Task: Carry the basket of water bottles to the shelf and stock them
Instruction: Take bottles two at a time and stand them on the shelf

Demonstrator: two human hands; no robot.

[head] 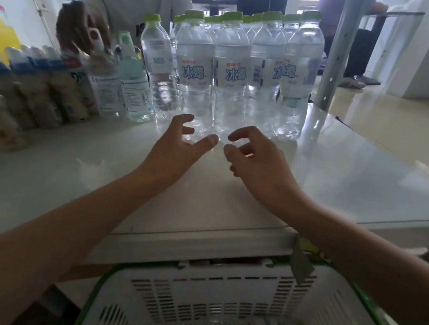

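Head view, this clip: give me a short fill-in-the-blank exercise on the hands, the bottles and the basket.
1. The water bottles standing on the shelf have ____ caps.
2. Both the left hand and the right hand are open, and neither holds a ____.
3. The white basket has a ____ rim.
4. Beyond the bottles, another person's hand reaches down onto the bottles at the ____ end of the row.

Missing words: green; bottle; green; left

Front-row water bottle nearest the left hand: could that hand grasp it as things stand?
Probably yes. The left hand is open and empty right before the front-row water bottle, with nothing between them.
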